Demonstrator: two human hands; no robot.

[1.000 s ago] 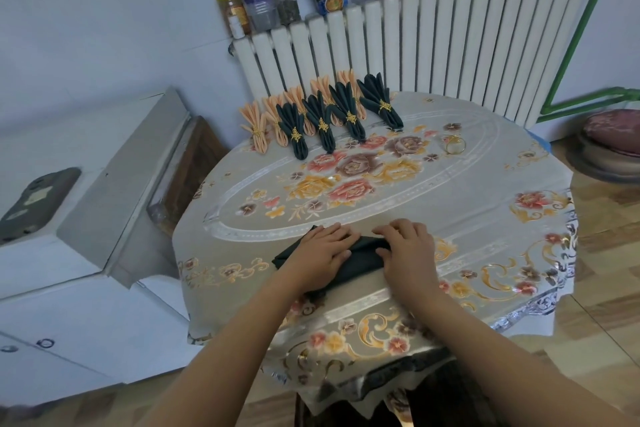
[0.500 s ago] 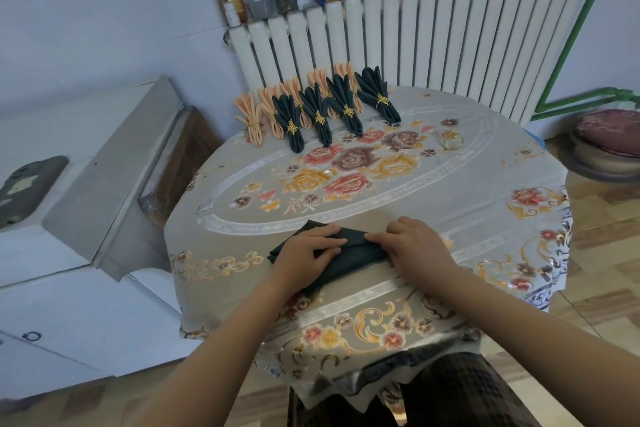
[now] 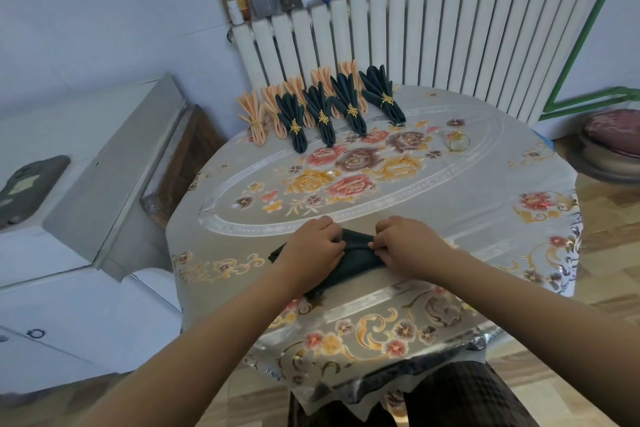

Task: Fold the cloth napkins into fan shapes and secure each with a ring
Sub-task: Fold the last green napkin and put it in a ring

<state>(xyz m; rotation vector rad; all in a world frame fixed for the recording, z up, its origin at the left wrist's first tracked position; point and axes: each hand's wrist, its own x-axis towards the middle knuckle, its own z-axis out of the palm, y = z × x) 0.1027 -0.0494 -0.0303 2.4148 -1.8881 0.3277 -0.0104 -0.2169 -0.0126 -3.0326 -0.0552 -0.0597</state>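
You have the dark green napkin (image 3: 349, 262) at the near edge of the table (image 3: 485, 204), pinned so pleats hold. Your left hand (image 3: 313, 246) curls its fingers onto the left part; your right hand (image 3: 407, 246) pinches a fold, fingertips together on cloth. A spare gold ring (image 3: 459, 141) lies far right, reachable. Finished ringed fans (image 3: 325, 107) line the far edge.

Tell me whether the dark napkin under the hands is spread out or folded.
Folded: the dark napkin is a narrow bunched strip pinched between the left hand and right hand.
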